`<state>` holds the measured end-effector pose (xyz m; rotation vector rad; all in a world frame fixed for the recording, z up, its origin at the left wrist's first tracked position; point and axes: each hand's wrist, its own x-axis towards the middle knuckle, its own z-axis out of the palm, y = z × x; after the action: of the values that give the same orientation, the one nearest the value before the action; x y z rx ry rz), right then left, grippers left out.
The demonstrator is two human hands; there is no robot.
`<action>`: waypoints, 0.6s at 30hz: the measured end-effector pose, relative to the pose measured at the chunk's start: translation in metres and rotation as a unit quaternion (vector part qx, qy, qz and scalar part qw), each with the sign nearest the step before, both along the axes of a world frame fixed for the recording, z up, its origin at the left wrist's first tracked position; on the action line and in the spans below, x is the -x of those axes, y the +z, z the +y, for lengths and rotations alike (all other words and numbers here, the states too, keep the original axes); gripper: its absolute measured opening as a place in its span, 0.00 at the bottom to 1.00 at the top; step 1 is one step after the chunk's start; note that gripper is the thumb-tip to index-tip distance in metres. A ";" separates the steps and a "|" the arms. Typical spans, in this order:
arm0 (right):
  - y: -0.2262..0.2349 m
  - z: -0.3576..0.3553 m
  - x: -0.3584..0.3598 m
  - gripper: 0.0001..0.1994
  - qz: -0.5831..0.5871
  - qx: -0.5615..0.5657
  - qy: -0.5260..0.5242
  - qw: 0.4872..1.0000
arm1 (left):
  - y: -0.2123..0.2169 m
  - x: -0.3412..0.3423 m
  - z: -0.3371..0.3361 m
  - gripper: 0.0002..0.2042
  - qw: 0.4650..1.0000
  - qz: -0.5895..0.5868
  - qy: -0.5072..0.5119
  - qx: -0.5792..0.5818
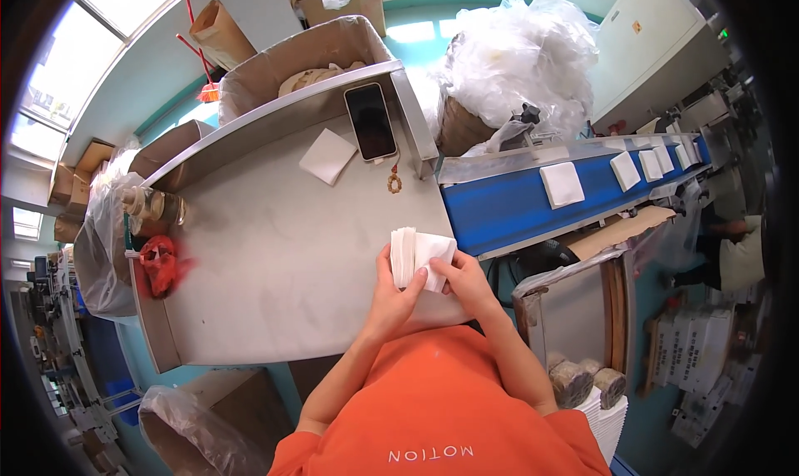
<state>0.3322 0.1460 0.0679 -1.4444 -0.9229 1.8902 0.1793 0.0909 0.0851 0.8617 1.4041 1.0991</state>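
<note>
I see my left hand (393, 286) and right hand (466, 280) pinching a stack of white cloths (420, 255) between their fingers, just left of the blue conveyor belt (508, 205).

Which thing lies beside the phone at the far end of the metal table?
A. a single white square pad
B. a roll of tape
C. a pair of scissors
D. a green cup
A: a single white square pad lies flat on the metal table just left of the dark phone, apart from the stack of white pads held by the left hand and right hand.
</note>
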 end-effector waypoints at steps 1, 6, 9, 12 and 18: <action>-0.002 0.000 -0.005 0.14 0.001 0.000 -0.012 1.000 | -0.001 0.000 0.001 0.33 1.000 0.008 -0.006 0.008; 0.003 0.003 0.013 0.21 -0.063 -0.087 -0.065 0.992 | -0.013 -0.005 0.003 0.33 0.996 -0.060 -0.067 -0.013; 0.007 -0.003 0.020 0.21 -0.139 -0.167 0.012 0.976 | -0.010 -0.012 0.004 0.33 0.997 -0.036 -0.057 -0.030; 0.008 -0.003 0.015 0.17 0.164 0.086 -0.091 0.978 | -0.001 -0.013 0.007 0.33 0.998 -0.034 -0.049 -0.014; -0.021 0.004 -0.007 0.15 0.122 0.091 -0.028 0.988 | -0.014 -0.005 0.009 0.25 0.998 0.057 0.029 0.008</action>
<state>0.3393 0.1501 0.0472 -1.2864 -0.6009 2.0972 0.1846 0.1001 0.0707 0.8886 1.5387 1.0939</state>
